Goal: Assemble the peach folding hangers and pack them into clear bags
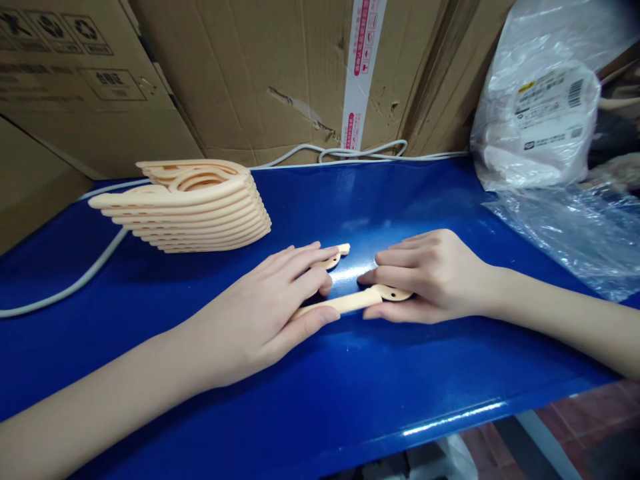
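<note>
The left hand (273, 297) grips a beige piece (353, 302) between thumb and fingers, and the right hand (435, 277) closes round its right end, mid-table; a second beige end (330, 262) shows past the left fingertips, though the hand hides whether they join; the step looks like steadying and aligning, calling for an even two-handed hold; a beige stack (210, 220) sits toward the blue table's (425, 200) far left corner; cardboard boxes (275, 67) wall the far edge; a plastic bag (545, 120) crowds the far right corner.
</note>
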Demonstrator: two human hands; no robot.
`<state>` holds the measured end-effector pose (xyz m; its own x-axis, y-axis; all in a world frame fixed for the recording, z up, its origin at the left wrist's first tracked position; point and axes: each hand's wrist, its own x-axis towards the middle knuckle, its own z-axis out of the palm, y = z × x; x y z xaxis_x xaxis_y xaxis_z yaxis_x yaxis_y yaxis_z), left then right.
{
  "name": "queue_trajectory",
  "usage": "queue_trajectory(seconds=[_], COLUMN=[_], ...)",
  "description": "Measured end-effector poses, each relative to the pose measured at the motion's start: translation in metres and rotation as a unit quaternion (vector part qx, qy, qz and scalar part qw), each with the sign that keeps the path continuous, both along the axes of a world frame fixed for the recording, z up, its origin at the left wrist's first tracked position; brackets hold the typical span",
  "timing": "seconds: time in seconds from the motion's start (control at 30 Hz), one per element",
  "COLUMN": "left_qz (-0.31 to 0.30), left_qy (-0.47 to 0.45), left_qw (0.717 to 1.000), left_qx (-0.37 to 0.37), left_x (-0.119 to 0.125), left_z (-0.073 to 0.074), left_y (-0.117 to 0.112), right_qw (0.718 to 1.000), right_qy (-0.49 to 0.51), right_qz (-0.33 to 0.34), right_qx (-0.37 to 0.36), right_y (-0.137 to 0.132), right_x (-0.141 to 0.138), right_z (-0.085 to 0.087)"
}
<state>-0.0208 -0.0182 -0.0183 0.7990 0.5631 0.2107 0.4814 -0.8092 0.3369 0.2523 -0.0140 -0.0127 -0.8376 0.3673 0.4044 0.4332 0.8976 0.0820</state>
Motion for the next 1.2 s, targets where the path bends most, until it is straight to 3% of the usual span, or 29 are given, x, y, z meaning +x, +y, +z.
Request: queue_trajectory(seconds=[0.23,0.57,0.87,1.03,1.2], left_qz=[0.048,0.102,0.102,0.1,0.104], left_qy=[-0.068,-0.112,-0.098,-0.092,-0.085], left_qw=[0.992,0.987,0.99,0.991,0.991], left_qx=[-0.092,-0.053,-0.025,-0.01,-0.014], left_x=[-0.002,0.0,-0.002,-0.002,-0.001], left_z=[-0.001,0.0,0.002,0.002,0.002], left_y=[0.011,0.014,0.011,0.012,0.011], right_qw=[0.998,0.998,0.999,0.997,0.995], right_qy=[0.02,0.016,0.03,0.045,0.051], right_qz=[0.063,0.049,-0.016,-0.051,-0.018], right_qx=[0.005,-0.031,0.011,-0.031,-0.089], right_y=[-0.006,0.004,0.004,0.003,0.003], right_x=[-0.006,-0.001,0.003,0.003,0.001], right_z=[0.001,0.001,0.006,0.007,0.007])
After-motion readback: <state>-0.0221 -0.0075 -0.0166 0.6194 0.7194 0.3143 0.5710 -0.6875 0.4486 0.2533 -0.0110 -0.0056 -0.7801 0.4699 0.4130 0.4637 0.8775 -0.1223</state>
